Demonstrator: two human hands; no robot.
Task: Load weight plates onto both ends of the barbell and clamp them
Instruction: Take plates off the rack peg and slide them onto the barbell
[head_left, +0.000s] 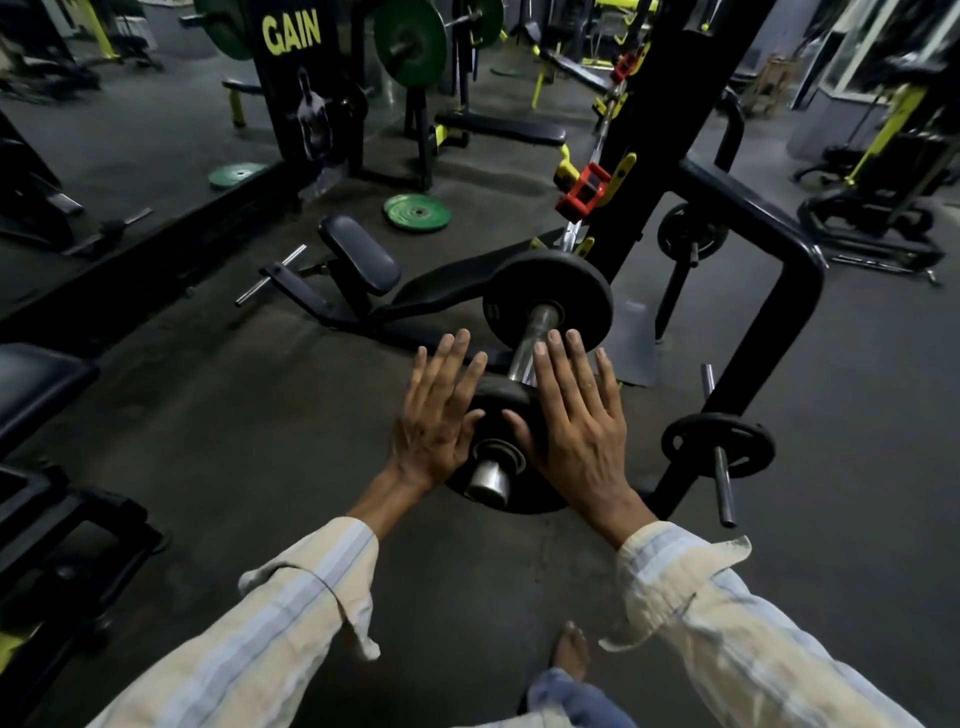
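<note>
While the barbell sleeve (488, 480) points toward the camera, both hands press flat on the near plate.

Near plate (493, 410): black disc threaded on the sleeve, sitting between the two palms, with its lower rim showing below the wrists.
Left hand (434, 415): fingers straight and spread wide, palm against the plate's left side, thumb lying on the plate face beside the centre hole; nothing is gripped.
Right hand (579, 421): fingers extended and fanned, palm laid over the plate's right side, thumb resting on the face toward the hub; also not closed around anything.
Sleeve end: dull silver stub sticking out of the plate's centre ring, between the two thumbs.
Far plate (548, 301): larger black disc farther along the same bar, beyond the fingertips, apart from the near plate, with bare shiny shaft showing between them.
Red clamp (584, 189): on the bar past the far plate, near the black rack upright (654, 130).
Surroundings: dark gym floor (260, 441), a green plate (416, 212) lying flat on it, well apart from the hands.
Sleeves (291, 613): pale striped cuffs, unbuttoned.
</note>
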